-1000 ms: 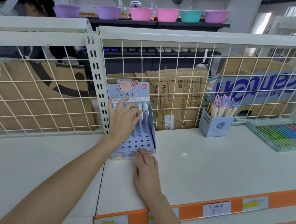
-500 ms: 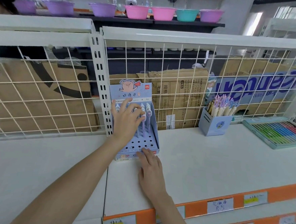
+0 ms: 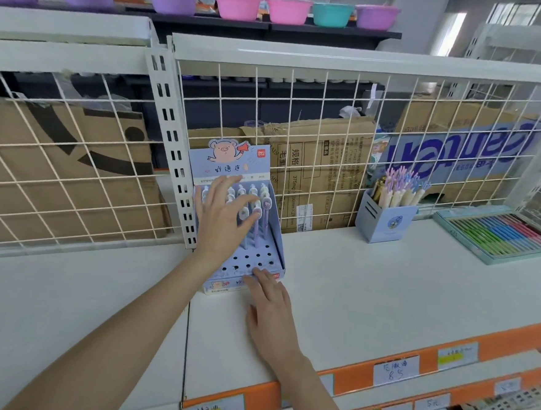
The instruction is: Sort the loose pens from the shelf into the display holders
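Left hand [image 3: 221, 220], fingers spread and relaxed, touches pens [image 3: 259, 217] in the display holder [image 3: 233, 162]. Right hand [image 3: 269, 310], flat and grasping nothing, touches the holder's front edge at six o'clock.

Shelf [image 3: 368, 291] looks smooth, glossy white; display holder [image 3: 233, 164] is matte printed cardboard; back grid [image 3: 333, 113] is painted wire.

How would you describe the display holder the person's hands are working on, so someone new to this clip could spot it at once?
On the white shelf, look to the perforated upright post of the wire-grid back panel. Just right of it stands the pale blue pen display holder, the left hand over its pens and the right hand at its front edge. Unlike the plain blue pen cup further right, it has a cartoon pig header and a hole-punched base.
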`<action>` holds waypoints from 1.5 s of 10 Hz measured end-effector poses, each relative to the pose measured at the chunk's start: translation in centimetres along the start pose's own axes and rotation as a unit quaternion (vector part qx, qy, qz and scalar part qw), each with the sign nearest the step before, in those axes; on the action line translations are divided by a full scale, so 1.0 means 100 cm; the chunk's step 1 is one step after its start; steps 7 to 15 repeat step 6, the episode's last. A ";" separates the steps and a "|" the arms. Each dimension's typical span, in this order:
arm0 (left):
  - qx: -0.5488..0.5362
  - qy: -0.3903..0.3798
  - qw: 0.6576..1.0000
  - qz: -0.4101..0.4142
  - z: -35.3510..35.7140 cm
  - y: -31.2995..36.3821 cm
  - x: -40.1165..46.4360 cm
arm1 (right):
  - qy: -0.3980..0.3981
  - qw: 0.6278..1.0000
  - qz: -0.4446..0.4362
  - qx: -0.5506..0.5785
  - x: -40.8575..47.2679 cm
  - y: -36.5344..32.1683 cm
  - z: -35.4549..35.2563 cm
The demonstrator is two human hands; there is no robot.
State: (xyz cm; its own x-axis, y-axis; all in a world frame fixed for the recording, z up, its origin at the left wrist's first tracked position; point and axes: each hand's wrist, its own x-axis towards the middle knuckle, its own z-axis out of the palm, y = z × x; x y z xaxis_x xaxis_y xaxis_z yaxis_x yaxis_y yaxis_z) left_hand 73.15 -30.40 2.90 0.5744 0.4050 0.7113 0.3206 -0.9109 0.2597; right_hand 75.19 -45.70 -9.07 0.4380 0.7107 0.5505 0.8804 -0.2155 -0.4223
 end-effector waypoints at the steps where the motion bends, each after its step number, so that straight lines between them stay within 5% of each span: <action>1: -0.098 0.008 0.994 -0.057 -0.024 0.008 -0.011 | -0.013 1.000 0.004 0.001 0.000 -0.001 -0.002; 2: -0.154 0.014 0.985 -0.079 -0.051 0.016 -0.043 | -0.020 1.000 0.009 0.007 0.000 -0.002 -0.004; 5: -0.093 -0.090 0.979 -0.161 -0.091 -0.001 -0.190 | -0.130 0.991 0.035 0.008 0.000 -0.010 -0.027; 15: -0.063 -0.089 0.979 -0.173 -0.104 -0.004 -0.201 | -0.134 0.989 0.059 0.004 0.002 -0.012 -0.046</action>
